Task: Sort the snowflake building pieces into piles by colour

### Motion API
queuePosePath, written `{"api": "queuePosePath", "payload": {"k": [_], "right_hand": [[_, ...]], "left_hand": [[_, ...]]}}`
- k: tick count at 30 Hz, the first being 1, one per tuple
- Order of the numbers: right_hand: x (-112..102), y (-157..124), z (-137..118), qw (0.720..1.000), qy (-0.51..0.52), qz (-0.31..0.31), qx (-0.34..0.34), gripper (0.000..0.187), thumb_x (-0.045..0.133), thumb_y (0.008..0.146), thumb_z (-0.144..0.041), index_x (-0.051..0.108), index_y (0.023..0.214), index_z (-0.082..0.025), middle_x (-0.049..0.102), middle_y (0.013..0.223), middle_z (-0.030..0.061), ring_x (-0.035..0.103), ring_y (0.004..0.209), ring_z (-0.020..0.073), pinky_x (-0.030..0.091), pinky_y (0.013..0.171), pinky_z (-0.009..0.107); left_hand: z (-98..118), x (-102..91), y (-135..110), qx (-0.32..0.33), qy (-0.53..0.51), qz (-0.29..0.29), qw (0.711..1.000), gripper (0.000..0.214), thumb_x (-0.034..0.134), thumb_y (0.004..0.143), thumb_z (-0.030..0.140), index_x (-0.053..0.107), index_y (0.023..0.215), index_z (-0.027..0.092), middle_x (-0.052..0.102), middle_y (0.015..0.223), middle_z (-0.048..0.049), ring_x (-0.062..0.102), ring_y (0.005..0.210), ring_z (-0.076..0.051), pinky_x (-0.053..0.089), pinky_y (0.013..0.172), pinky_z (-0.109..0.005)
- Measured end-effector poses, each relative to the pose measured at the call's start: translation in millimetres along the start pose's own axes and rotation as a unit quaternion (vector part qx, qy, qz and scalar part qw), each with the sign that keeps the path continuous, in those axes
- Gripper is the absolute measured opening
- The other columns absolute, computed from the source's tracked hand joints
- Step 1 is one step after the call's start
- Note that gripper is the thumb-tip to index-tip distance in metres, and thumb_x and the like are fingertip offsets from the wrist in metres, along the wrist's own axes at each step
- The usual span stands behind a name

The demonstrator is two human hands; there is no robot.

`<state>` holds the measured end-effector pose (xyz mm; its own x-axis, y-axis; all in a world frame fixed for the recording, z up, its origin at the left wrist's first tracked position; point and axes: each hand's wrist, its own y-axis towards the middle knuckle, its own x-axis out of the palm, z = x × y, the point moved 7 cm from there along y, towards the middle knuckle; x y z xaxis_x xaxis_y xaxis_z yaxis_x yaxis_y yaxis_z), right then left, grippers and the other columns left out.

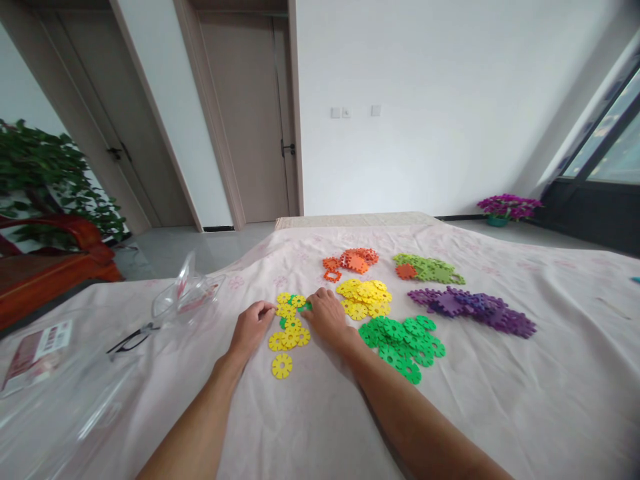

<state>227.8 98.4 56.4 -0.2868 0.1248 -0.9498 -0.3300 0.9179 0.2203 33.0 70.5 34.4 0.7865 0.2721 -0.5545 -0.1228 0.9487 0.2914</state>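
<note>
My left hand [254, 325] is closed, its thumb and forefinger pinched at the left edge of a yellow notched disc [286, 311]. Across from it, my right hand [326, 313] bends its fingers onto a green notched disc [307, 305], partly hidden under them. Between both hands, yellow and green discs form a small cluster, with overlapping yellow discs [289, 339] at its near end. A single yellow disc [282, 366] lies apart, closer to me. Just beyond my right hand is a yellow pile [367, 297]; a green pile [403, 341] spreads beside my right forearm.
Orange pieces [359, 260], light green pieces [433, 269] and purple pieces [475, 310] lie in heaps farther back and right on the pale cloth [320, 427]. At left are black glasses [133, 340], a clear plastic container [187, 297] and clear plastic packaging [65, 400].
</note>
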Motion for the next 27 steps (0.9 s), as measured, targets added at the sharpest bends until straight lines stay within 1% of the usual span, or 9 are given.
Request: {"api": "queuePosePath", "payload": {"k": [3,5,8,11,14,17,19,22,27], "right_hand": [[0,0,5,0.999,0.042,0.006,0.008,0.032,0.062,0.083,-0.04,0.062,0.109,-0.021,0.063,0.105,0.0084,0.053,0.098,0.0223,0.038,0.077,0.028],[-1,1,9,0.998,0.065,0.002,0.013,0.028,0.059,0.085,-0.034,0.06,0.111,-0.022,0.065,0.102,0.0063,0.056,0.093,0.0202,0.036,0.073,0.027],[-4,2,15,0.997,0.07,-0.006,0.007,0.019,0.053,0.087,-0.028,0.063,0.102,-0.023,0.067,0.1,0.0046,0.058,0.09,0.0183,0.035,0.07,0.025],[-18,7,28,0.997,0.075,0.018,0.017,0.02,0.048,0.089,-0.028,0.066,0.098,-0.024,0.067,0.102,0.0043,0.059,0.093,0.0183,0.035,0.07,0.024],[-40,11,53,0.992,0.098,0.056,0.059,0.023,0.047,0.088,-0.026,0.064,0.103,-0.023,0.068,0.102,0.004,0.06,0.092,0.0178,0.036,0.071,0.024],[-60,12,86,0.983,0.109,0.086,0.123,0.027,0.05,0.085,-0.026,0.062,0.109,-0.023,0.069,0.096,0.0032,0.06,0.086,0.0173,0.036,0.067,0.024],[-70,10,109,0.977,0.104,0.094,0.162,0.027,0.052,0.083,-0.026,0.063,0.107,-0.024,0.07,0.091,0.0023,0.061,0.082,0.0174,0.035,0.064,0.023],[-76,6,140,0.97,0.093,0.099,0.203,0.025,0.054,0.081,-0.026,0.066,0.102,-0.024,0.07,0.089,0.0025,0.061,0.08,0.0175,0.035,0.062,0.024],[-68,1,173,0.964,0.077,0.1,0.233,0.023,0.055,0.076,-0.025,0.07,0.094,-0.022,0.071,0.087,0.0031,0.062,0.079,0.0174,0.034,0.059,0.023]], "left_hand": [[1,-1.0,0,0.0,-0.004,0.003,1.0,0.027,0.05,0.079,0.041,0.066,0.086,0.021,0.072,0.091,-0.0014,0.064,0.087,-0.019,0.047,0.082,-0.028],[2,-1.7,-1,-0.001,-0.006,0.005,1.0,0.026,0.051,0.079,0.041,0.067,0.086,0.022,0.072,0.09,-0.0013,0.064,0.086,-0.019,0.047,0.081,-0.028],[3,-1.8,-1,-0.002,-0.007,0.004,1.0,0.026,0.051,0.078,0.041,0.067,0.085,0.022,0.072,0.089,-0.0008,0.065,0.085,-0.019,0.047,0.08,-0.028],[4,-1.9,-1,0.0,-0.006,0.003,1.0,0.026,0.051,0.079,0.04,0.068,0.086,0.022,0.072,0.089,-0.0009,0.065,0.086,-0.018,0.047,0.081,-0.028],[3,-1.4,-1,-0.003,-0.005,-0.002,1.0,0.026,0.051,0.079,0.04,0.067,0.088,0.022,0.072,0.09,-0.0012,0.065,0.086,-0.018,0.047,0.081,-0.028],[2,-1.3,-1,-0.006,-0.005,-0.004,1.0,0.026,0.051,0.079,0.039,0.067,0.088,0.022,0.072,0.091,-0.0009,0.064,0.086,-0.018,0.047,0.081,-0.028],[2,-1.3,-1,-0.007,-0.004,-0.004,1.0,0.026,0.051,0.079,0.04,0.067,0.088,0.022,0.072,0.091,-0.0009,0.064,0.087,-0.018,0.047,0.081,-0.028],[3,-1.3,-1,-0.011,-0.003,-0.003,1.0,0.026,0.052,0.078,0.04,0.067,0.087,0.022,0.072,0.09,-0.0009,0.064,0.087,-0.019,0.047,0.081,-0.028],[3,-2.1,-1,-0.016,-0.003,-0.001,1.0,0.025,0.051,0.078,0.04,0.067,0.086,0.022,0.072,0.09,-0.0004,0.064,0.086,-0.018,0.046,0.081,-0.028]]}}
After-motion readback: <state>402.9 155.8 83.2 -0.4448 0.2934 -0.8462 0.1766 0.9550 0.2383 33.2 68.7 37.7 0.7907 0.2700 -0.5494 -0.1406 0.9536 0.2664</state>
